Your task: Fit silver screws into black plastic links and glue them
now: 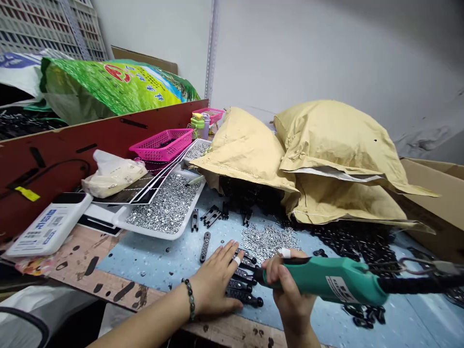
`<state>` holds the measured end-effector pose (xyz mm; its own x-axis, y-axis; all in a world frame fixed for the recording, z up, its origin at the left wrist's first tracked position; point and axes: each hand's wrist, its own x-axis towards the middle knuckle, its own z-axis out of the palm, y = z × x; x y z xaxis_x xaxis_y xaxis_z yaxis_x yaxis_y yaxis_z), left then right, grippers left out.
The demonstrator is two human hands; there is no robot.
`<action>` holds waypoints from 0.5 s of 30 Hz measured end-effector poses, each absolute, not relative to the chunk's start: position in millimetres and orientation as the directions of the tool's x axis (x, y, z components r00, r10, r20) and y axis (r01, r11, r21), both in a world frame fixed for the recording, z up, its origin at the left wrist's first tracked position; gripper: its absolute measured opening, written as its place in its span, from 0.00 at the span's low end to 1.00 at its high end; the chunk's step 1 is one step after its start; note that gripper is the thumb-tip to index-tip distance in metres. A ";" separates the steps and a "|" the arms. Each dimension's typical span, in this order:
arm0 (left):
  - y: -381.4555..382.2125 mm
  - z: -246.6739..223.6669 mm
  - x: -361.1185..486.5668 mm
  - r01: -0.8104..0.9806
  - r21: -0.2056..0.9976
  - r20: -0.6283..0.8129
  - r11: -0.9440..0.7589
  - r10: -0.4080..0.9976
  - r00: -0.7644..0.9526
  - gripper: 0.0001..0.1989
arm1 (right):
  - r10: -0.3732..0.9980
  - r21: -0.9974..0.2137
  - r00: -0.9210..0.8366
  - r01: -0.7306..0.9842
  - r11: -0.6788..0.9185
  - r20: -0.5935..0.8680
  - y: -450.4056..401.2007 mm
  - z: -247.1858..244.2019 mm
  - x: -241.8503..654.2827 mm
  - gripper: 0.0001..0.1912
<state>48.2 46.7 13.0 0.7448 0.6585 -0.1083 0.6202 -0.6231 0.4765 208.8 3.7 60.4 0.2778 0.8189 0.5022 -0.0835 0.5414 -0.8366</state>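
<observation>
A green electric screwdriver (322, 280) is held tight in the right hand (290, 285), with its black nose pointed at a row of black metal bars (239, 285). Far back, a big green printed sack (116, 82) is seen behind a red board. Fat yellow paper bags (326, 145) are piled at the back of a pale blue mat (145, 261). A white tray (188, 215) full of small silver nuts is set close by, likely so that they can be reached fast. A loose heap of silver screws (268, 239) is spread just past the bars. The bars are pressed down by the flat, wide-open left hand (217, 280), likely to stop them from sliding. A white label (340, 290) is stuck on the screwdriver, but its small print cannot be read.
</observation>
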 end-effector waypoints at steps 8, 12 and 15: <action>39.7 -1.7 45.5 0.572 0.539 -0.004 -0.619 0.677 0.736 0.44 | 0.862 -0.875 0.206 -0.043 0.482 0.464 13.6 54.4 206.5 0.06; 39.6 -6.3 46.7 0.554 0.568 0.047 -0.608 0.696 0.716 0.45 | 0.914 -0.921 0.129 -0.021 0.390 0.384 20.6 48.0 208.3 0.08; 39.7 -5.2 47.7 0.546 0.571 0.063 -0.612 0.697 0.715 0.44 | 0.923 -0.934 0.141 0.053 0.353 0.357 22.4 39.8 210.7 0.10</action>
